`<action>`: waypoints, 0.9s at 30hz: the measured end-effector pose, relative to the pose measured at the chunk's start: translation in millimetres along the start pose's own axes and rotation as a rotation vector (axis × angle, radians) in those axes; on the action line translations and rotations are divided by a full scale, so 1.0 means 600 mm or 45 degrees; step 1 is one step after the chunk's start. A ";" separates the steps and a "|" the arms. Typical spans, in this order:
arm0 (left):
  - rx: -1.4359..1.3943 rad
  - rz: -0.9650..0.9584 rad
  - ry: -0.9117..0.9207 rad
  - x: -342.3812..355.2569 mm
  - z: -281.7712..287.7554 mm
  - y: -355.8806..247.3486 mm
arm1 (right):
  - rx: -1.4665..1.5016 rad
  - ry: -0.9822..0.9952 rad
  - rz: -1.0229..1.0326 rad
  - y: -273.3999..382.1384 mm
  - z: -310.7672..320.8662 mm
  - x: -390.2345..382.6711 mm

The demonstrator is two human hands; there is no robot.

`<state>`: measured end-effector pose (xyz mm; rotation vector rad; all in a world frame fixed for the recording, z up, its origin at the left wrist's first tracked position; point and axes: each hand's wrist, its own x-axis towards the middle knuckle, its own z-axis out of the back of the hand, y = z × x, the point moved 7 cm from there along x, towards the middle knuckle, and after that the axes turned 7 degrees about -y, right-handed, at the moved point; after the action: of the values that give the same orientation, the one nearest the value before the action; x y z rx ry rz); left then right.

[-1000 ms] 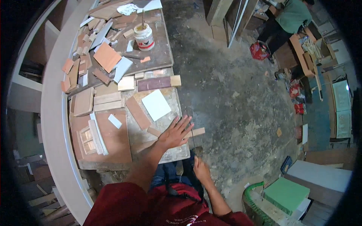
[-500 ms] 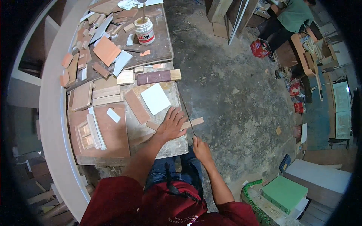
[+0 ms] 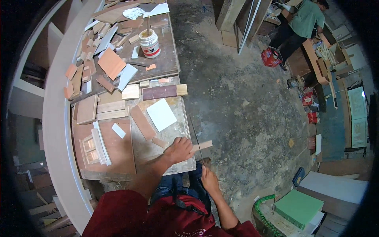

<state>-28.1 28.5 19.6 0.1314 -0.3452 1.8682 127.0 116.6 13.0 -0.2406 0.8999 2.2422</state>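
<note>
My left hand [image 3: 181,150] is closed over a narrow light wooden strip [image 3: 204,145] at the right edge of the workbench. One end of the strip juts out past the edge. My right hand [image 3: 210,180] grips the near end of a saw [image 3: 196,136], whose thin dark blade shows edge-on and crosses the strip just right of my left fingers. The saw's handle is hidden in my fist. A small wooden block [image 3: 158,142] lies left of my left hand, below a white square tile [image 3: 161,115] and a brown wooden slat [image 3: 143,123].
A glue tub [image 3: 150,46] with a stick in it stands on the far bench among several wood offcuts. A framed wooden piece [image 3: 93,150] lies on a brown board at left. Right, beyond the concrete floor [image 3: 244,106], a person [image 3: 306,21] in green stands at another bench.
My right hand has drawn the saw nearer to me. The fingers of my left hand, spread before, are now curled over the strip. The view has shifted a little.
</note>
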 end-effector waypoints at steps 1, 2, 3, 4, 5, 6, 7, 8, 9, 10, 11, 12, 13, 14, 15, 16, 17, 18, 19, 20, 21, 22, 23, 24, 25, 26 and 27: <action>0.003 0.004 0.055 0.002 -0.005 0.006 | -0.012 0.077 -0.093 -0.001 0.001 -0.002; -0.010 -0.002 0.064 0.004 0.001 0.002 | -0.011 0.080 -0.110 0.001 0.000 0.006; 0.006 -0.018 0.072 0.006 0.007 -0.001 | 0.023 0.038 -0.054 0.010 -0.004 0.021; 0.037 -0.030 0.068 0.014 0.011 0.004 | 0.058 -0.012 0.020 0.023 -0.006 0.050; 0.037 -0.029 0.067 0.015 0.009 0.004 | 0.021 -0.001 0.077 0.032 -0.016 0.076; 0.007 0.000 0.040 0.017 0.008 0.005 | 0.019 -0.002 0.078 0.027 -0.014 0.077; -0.024 0.027 0.018 0.014 0.007 0.007 | 0.028 -0.031 0.119 0.027 -0.014 0.073; -0.024 0.019 0.010 0.017 0.005 0.007 | 0.034 -0.072 0.163 0.028 -0.010 0.074; -0.035 0.041 0.020 0.012 0.003 0.010 | 0.034 -0.075 0.169 0.016 -0.010 0.054; -0.037 0.070 0.032 0.005 0.005 0.015 | 0.004 -0.056 0.157 -0.006 -0.012 0.022; -0.148 0.094 0.036 0.002 0.008 0.013 | -0.033 -0.036 0.138 -0.014 -0.004 0.004; -0.144 0.100 0.033 0.005 0.007 0.014 | -0.035 -0.034 0.145 -0.014 -0.005 0.012; -0.139 0.103 0.020 0.011 0.006 0.016 | -0.026 -0.010 0.139 -0.015 -0.010 0.027; -0.146 0.096 0.014 0.010 0.005 0.013 | -0.018 0.012 0.115 -0.007 -0.011 0.037; -0.146 0.097 0.016 0.010 0.006 0.015 | 0.038 0.102 0.053 0.023 -0.011 0.064; -0.142 0.094 -0.006 0.010 0.010 0.018 | 0.041 0.109 0.064 0.034 -0.018 0.078; -0.152 0.076 -0.033 0.013 0.011 0.019 | 0.025 0.058 0.082 0.041 -0.020 0.092; -0.155 0.067 -0.038 0.016 0.011 0.015 | 0.009 0.005 0.099 0.044 -0.015 0.099; -0.177 0.074 -0.008 0.018 0.009 0.010 | 0.009 -0.007 0.094 0.038 -0.006 0.079; -0.186 0.087 0.027 0.012 0.008 0.014 | 0.007 0.020 0.012 0.039 0.001 0.044; -0.179 0.068 0.016 0.009 0.013 0.014 | 0.003 0.030 -0.072 0.033 0.007 0.022; -0.161 0.070 0.013 0.010 0.012 0.011 | -0.001 -0.005 -0.078 0.021 0.009 0.022; -0.149 0.075 0.020 0.010 0.011 0.008 | -0.013 0.014 -0.102 0.010 -0.002 0.013; -0.160 0.051 0.007 0.016 0.008 0.008 | -0.025 0.033 -0.128 -0.001 -0.012 0.014; -0.147 0.039 -0.012 0.018 0.011 0.007 | 0.032 -0.014 0.055 0.008 -0.018 0.038; -0.134 0.028 -0.031 0.021 0.012 0.006 | 0.029 -0.034 0.041 0.000 -0.028 0.053; -0.111 0.008 -0.048 0.025 0.016 0.002 | 0.031 -0.058 0.063 0.014 -0.027 0.077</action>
<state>-34.9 39.2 32.7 0.1060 -0.4529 1.8550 86.0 126.5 -12.8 -0.1573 0.9179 2.2718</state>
